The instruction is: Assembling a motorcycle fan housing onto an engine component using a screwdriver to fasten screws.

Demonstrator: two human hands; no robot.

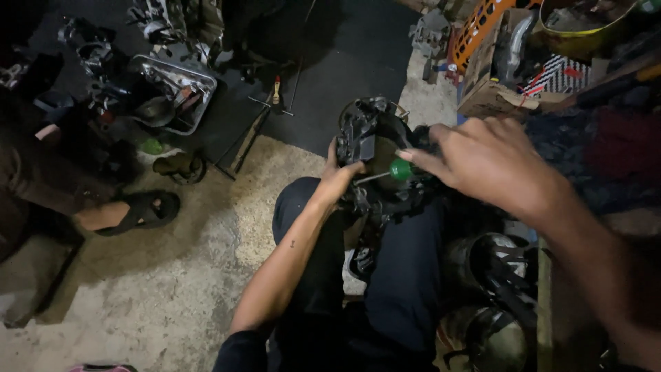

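Note:
A black mechanical part, like an engine or helmet assembly, rests on my knee in the middle of the head view. My left hand grips its left side, thumb laid across it. My right hand comes in from the right and holds a screwdriver with a round green handle. The metal shaft points left, toward my left hand and the part. My legs in dark trousers run down the frame below the part.
Another person's sandalled foot rests on the concrete floor at left. Metal engine parts and tools lie on a dark mat at top left. A cardboard box and orange crate stand at top right. Dark helmets sit at lower right.

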